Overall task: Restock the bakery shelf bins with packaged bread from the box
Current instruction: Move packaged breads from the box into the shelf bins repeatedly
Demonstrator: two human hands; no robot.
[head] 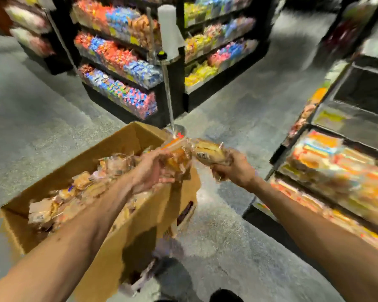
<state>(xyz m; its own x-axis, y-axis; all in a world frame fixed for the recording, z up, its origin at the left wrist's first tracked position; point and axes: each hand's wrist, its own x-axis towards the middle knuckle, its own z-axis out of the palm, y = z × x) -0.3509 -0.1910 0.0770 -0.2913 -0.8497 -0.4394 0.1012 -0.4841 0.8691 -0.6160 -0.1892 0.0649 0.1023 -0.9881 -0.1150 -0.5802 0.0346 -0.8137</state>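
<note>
A large cardboard box (122, 243) stands on the floor at the lower left, filled with several packaged breads (59, 203). My left hand (150, 171) grips a clear-wrapped bread package (178, 154) above the box's far right corner. My right hand (236, 168) grips another wrapped bread package (210, 152) with a barcode label, just right of the box. The two packages nearly touch. The bakery shelf bins (336, 171) on the right hold colourful packaged goods. The picture is blurred by motion.
A dark candy shelf unit (127, 68) stands ahead across the grey floor. A metal pole with a white cone top (168, 83) rises just beyond the box. An empty metal bin (358, 118) sits in the upper right shelf. A dark shoe (225, 296) shows at the bottom edge.
</note>
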